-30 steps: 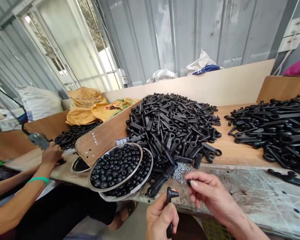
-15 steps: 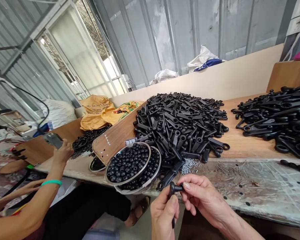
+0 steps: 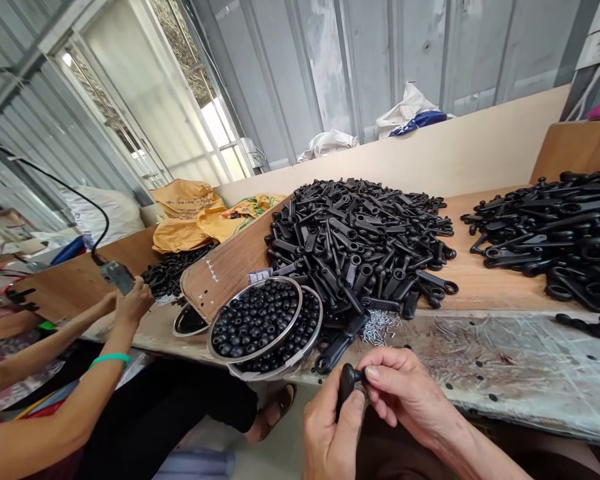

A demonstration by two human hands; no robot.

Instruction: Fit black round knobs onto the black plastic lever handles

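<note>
Low in front of the bench, my left hand [image 3: 330, 427] grips a black plastic crank handle [image 3: 349, 381], which partly hides behind the fingers. My right hand [image 3: 405, 387] pinches the small end that sticks out to the right, with thumb and index finger closed on it; whether a separate knob is there I cannot tell. Just beyond my hands lie small silver pins [image 3: 379, 327] in a loose heap. Behind them rises a large pile of black crank handles [image 3: 360, 233]. Two stacked metal bowls [image 3: 300, 313] of black ball knobs [image 3: 255, 320] stand to the left.
More black handles [image 3: 580, 233] are piled at the right. A wooden divider [image 3: 225, 273] slants along the left of the middle pile. Beyond it, a co-worker's hand [image 3: 133, 300] holds a dark corded tool [image 3: 117, 275]. Yellow sacks [image 3: 187, 213] lie behind.
The handle in my left hand has turned, its ring-shaped end now facing more toward me. At left, the co-worker's second hand has risen toward the corded tool.
</note>
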